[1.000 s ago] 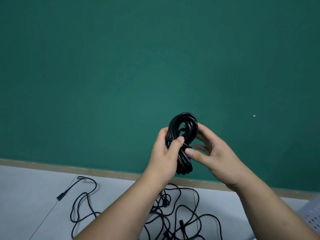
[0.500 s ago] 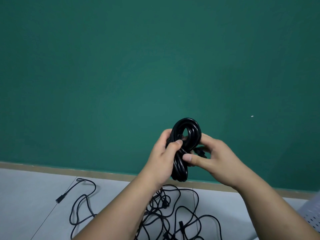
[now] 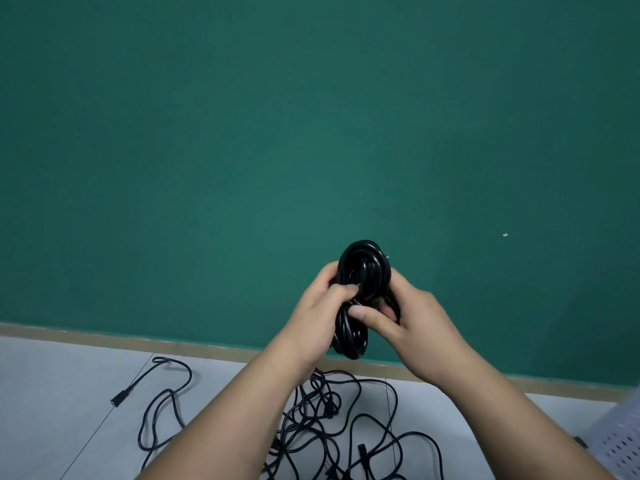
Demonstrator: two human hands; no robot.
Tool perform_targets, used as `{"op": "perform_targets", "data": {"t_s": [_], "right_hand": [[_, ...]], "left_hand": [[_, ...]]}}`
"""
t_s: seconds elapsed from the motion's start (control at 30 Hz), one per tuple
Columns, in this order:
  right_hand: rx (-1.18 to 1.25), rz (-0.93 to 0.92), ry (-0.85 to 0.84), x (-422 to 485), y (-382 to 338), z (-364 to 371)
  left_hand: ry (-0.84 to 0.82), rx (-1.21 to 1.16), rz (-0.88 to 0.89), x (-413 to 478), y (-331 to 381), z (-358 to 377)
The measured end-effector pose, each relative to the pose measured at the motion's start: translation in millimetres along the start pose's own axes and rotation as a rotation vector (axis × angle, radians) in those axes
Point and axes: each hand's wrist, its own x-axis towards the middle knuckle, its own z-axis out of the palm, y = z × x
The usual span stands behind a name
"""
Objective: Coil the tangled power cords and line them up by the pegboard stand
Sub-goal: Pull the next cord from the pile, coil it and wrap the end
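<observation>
- Coil (image 3: 360, 271) of cord sits in my grip: left hand (image 3: 322, 313) curls round its waist, right hand (image 3: 422, 327) pinches a turn.
- Below the grip lie tangled cords (image 3: 329, 410); lower right, the pegboard stand (image 3: 620, 441).
- I judge this bundle nearly finished; next, secure it and carry it right.

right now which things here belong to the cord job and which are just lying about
Part of the job:
- coiled cord, gripped by left hand and right hand
- tangled cords lying loose
- pegboard stand

Just there:
- green wall
- skirting strip
- floor
- white speck on the wall
</observation>
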Motion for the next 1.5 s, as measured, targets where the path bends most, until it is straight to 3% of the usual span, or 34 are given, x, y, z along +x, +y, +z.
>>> {"op": "perform_targets", "data": {"t_s": [0.17, 0.37, 0.57, 0.67, 0.8, 0.93, 1.07, 1.23, 1.37, 1.5], "right_hand": [[0.114, 0.017, 0.06, 0.8, -3.9, 1.4], [0.339, 0.057, 0.309, 1.8, -21.1, 20.1], [0.455, 0.127, 0.404, -3.1, -26.5, 35.4], [0.34, 0.135, 0.412, -7.0, -22.2, 38.5], [0.014, 0.063, 0.341, -9.1, -13.4, 39.0], [0.069, -0.034, 0.142, -7.7, -4.8, 43.5], [-0.124, -0.019, 0.255, -3.7, 10.4, 43.2], [-0.217, -0.026, 0.238, -6.0, 14.8, 39.2], [0.069, 0.115, 0.131, -3.2, 14.3, 24.4], [0.31, 0.172, 0.304, 2.8, 12.0, 6.6]], "left_hand": [[0.096, -0.013, 0.019, -2.6, -1.5, 6.3], [0.26, -0.165, 0.098, -5.7, 2.1, 25.5], [0.221, -0.152, 0.127, -9.3, 2.8, 25.6], [0.189, -0.151, 0.089, -8.4, 1.7, 24.5], [0.166, -0.193, 0.008, -8.4, 1.6, 21.7], [0.296, -0.23, 0.001, -4.5, -2.3, 18.7], [0.408, -0.084, 0.025, -1.2, -15.6, 19.7], [0.367, -0.004, 0.027, 1.7, -26.7, 21.5], [0.372, 0.097, 0.086, 4.7, -26.7, 15.0], [0.251, 0.013, 0.111, 4.1, -18.9, 19.2]]}}
